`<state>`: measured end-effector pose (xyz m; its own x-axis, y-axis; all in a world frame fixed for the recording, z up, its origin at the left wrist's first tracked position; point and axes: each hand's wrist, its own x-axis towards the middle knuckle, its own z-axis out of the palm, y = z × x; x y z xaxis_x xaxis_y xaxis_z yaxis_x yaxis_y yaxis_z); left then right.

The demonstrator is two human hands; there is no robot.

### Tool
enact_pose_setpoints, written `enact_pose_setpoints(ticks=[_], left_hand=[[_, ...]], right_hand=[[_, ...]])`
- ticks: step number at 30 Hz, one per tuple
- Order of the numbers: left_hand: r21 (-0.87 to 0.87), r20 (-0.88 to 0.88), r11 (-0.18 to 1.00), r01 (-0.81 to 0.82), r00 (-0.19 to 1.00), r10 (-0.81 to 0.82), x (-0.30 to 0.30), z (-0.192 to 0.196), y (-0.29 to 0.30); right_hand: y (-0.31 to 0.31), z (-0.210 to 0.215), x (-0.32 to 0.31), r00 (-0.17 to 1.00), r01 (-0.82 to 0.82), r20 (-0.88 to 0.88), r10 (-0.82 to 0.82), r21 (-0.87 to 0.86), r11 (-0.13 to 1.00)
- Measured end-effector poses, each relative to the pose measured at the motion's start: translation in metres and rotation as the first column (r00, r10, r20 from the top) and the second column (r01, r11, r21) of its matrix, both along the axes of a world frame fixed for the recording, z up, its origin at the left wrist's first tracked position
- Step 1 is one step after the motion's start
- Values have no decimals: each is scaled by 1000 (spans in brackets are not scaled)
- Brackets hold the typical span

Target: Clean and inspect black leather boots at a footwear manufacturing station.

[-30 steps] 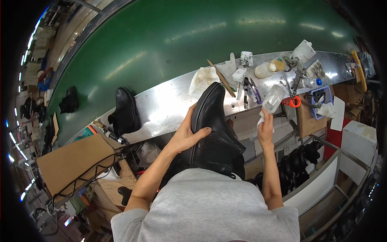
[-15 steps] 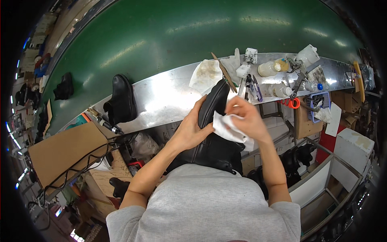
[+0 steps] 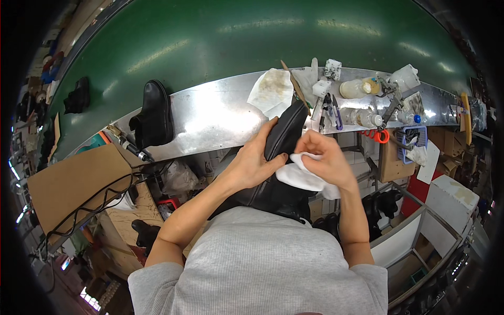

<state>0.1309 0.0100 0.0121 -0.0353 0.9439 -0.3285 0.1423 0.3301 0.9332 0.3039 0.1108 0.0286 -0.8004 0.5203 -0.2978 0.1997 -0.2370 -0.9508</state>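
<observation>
- The left hand [image 3: 255, 160] wraps around the side of a black boot [image 3: 281, 157], fingers curled over its leather shaft, steadying it against the person's lap with the sole end pointing up toward the bench [image 3: 210, 118].
- The right hand [image 3: 323, 157] is closed on a bunched white cloth [image 3: 302, 176], pressing it against the boot's right side, just beside the left hand's fingertips.
- Risk, as I judge it: the boot rests only on the lap and one palm, so a hard rub could twist it out of the left hand; a loose fold of cloth could also drag across the clutter ahead of it.
- Just beyond the hands on the bench lie a stained rag [image 3: 272, 90], pens, small bottles [image 3: 359, 86] and orange-handled scissors [image 3: 377, 135], all to the right hand's far side.
- Well to the left of the left hand a second black boot [image 3: 154, 113] stands upright on the bench.
- Beyond the bench runs a green conveyor belt [image 3: 236, 37]; a cardboard box [image 3: 73, 184] sits below the left elbow.
</observation>
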Motion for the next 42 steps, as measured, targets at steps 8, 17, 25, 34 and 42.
enact_pose_setpoints(ticks=[8,17,25,34,42], left_hand=[[-87,-18,996,23,1000,-24,-2,5,0],[3,-73,1000,25,997,-25,-4,-2,-6],[-24,-50,1000,19,999,-20,-5,-3,-8],[-123,-9,991,55,998,-56,-8,7,-5],[-86,-47,995,42,998,-46,-7,1,-8]], right_hand=[[-21,-29,-24,976,206,-35,-215,-168,964],[-31,-25,-28,973,206,-80,-216,-122,971],[-39,-34,-34,905,417,-36,-424,-123,900],[-40,-35,-37,902,425,-35,-431,-108,899],[-40,-34,-34,952,299,-57,-302,-54,953]])
